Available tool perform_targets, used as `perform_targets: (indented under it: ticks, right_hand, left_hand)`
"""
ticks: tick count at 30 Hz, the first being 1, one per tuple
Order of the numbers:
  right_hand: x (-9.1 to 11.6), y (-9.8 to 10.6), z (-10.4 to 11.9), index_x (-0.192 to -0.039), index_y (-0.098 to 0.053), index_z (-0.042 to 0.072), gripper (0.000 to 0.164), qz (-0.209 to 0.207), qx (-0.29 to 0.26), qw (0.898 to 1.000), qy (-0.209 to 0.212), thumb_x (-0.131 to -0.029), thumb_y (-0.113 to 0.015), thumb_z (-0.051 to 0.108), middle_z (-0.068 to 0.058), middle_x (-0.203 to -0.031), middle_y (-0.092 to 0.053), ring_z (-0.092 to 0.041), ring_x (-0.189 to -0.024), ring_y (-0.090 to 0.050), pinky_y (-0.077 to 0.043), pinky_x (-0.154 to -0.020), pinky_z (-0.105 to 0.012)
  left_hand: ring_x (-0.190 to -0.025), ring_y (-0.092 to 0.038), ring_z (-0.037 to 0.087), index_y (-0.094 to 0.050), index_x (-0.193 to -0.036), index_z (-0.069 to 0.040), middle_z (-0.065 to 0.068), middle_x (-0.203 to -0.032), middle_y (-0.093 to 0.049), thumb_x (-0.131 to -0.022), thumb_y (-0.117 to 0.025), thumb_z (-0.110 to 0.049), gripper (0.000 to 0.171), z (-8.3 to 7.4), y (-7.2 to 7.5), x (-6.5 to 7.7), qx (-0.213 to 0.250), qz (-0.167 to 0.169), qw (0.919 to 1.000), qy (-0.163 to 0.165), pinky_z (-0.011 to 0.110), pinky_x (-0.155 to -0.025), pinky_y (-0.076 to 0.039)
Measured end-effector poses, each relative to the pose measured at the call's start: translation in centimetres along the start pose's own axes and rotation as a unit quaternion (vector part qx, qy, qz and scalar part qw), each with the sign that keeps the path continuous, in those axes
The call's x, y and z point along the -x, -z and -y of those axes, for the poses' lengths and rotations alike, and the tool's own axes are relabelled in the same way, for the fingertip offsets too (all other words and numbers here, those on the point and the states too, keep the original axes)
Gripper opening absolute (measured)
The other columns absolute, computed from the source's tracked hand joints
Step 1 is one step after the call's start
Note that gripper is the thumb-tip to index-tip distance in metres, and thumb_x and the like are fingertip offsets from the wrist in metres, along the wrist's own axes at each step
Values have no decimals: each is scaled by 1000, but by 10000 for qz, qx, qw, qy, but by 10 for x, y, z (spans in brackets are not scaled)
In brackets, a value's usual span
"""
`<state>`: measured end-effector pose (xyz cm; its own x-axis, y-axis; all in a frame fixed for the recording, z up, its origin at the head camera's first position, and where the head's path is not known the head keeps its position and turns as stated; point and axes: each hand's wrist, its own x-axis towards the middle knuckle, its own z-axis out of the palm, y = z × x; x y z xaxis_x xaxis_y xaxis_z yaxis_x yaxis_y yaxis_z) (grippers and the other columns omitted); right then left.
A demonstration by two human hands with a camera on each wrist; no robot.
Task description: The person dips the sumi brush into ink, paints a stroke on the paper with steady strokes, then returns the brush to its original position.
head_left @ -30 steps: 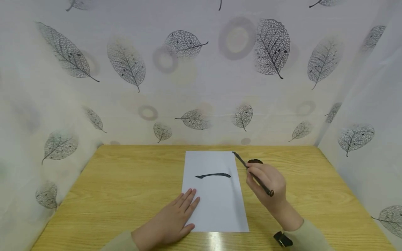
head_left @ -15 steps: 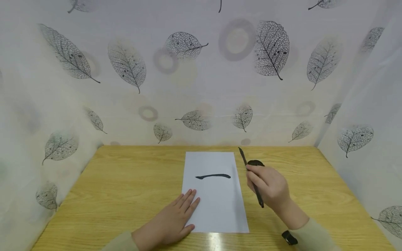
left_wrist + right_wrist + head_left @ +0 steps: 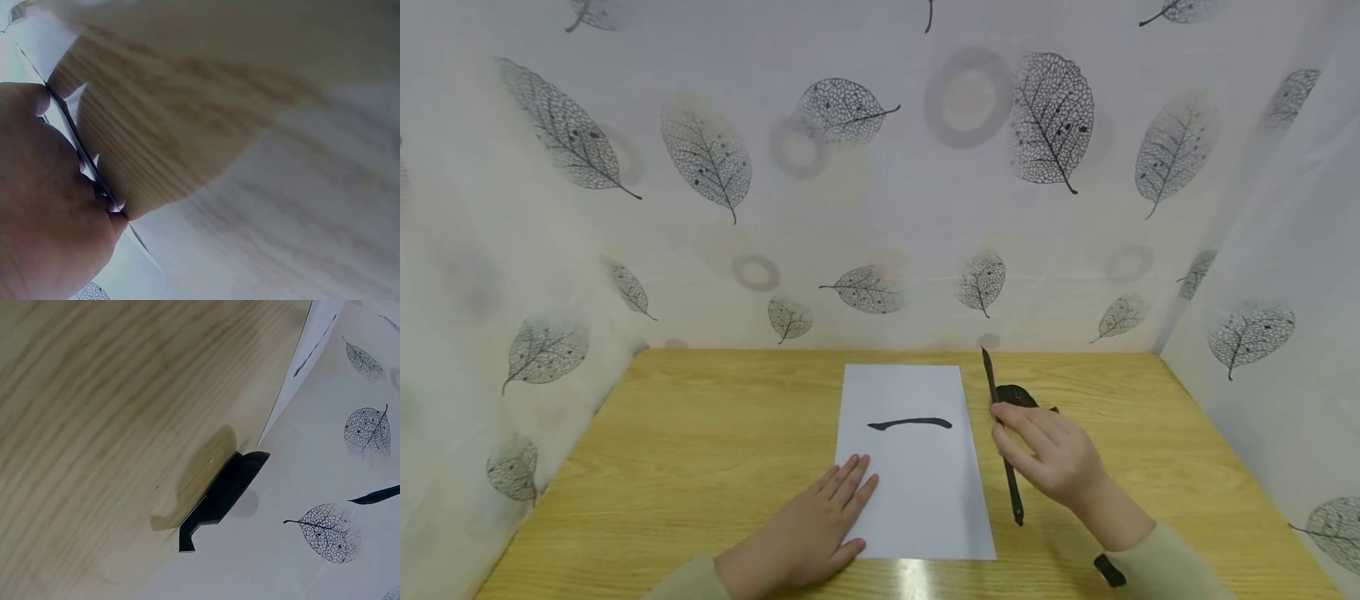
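My left hand (image 3: 816, 521) rests flat on the lower left of a white sheet of paper (image 3: 917, 508), fingers spread. A single black ink stroke (image 3: 913, 422) runs across the upper part of the sheet. Right of the paper, my right hand (image 3: 1054, 454) pinches a dark writing brush (image 3: 1013, 492) around its middle. The brush's tip points toward the back wall, and its tail end hangs nearer to me. Behind the right hand sits a black shallow dish (image 3: 1017, 395), partly hidden by it. In the right wrist view, the brush tip (image 3: 378, 496) shows near the edge, apart from the dish (image 3: 228, 487).
The wood-grain table (image 3: 715, 425) stretches to both sides of the paper. Pale curtains with a leaf print (image 3: 880, 200) enclose it at the back, left and right. A black strap (image 3: 1108, 571) hangs by the right sleeve.
My right hand has moved rightward and a little toward me. The brush has swung from a slant to a steeper line, its tip leaving the paper's corner. The left hand stays put.
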<state>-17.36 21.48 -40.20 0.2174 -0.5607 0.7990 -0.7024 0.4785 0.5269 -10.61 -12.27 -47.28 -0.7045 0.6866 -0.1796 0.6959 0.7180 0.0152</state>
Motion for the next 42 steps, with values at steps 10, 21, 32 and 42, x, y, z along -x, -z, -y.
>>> perform_targets:
  ticks: [10,21,32,42]
  right_hand:
    - [8,10,-4,-82,-71,-1,31,323,23,9993,179,-103,-53,-14,-22,-84,-78,-30,-64,-74,-57,-48,-35]
    - [23,22,-8,-83,-69,-1,30,562,52,9968,558,-104,-51,-12,-23,-83,-78,-30,-63,-73,-53,-44,-32]
    - [35,30,-8,-83,-69,-2,32,958,197,9926,717,-105,-48,-14,-22,-85,-78,-29,-68,-76,-58,-50,-34]
    - [49,36,-10,-87,-70,-3,33,1245,113,9895,726,-107,-46,-13,-22,-87,-78,-29,-72,-76,-60,-54,-35]
  left_hand:
    - [-164,-25,33,-31,-167,-7,19,-177,-22,-112,-37,-55,74,-1,3,2,21,-121,9999,-83,47,-131,-33]
    - [-166,-21,31,-29,-168,-9,17,-178,-18,-112,-38,-55,73,-1,3,1,-3,3,10000,-10,45,-133,-30]
    - [-165,-23,32,-30,-168,-9,18,-178,-19,-111,-38,-55,74,-1,3,3,55,-56,10000,-33,46,-132,-31]
    - [-165,-23,33,-29,-168,-8,18,-178,-19,-112,-37,-55,74,1,0,2,116,-91,9999,-60,47,-132,-32]
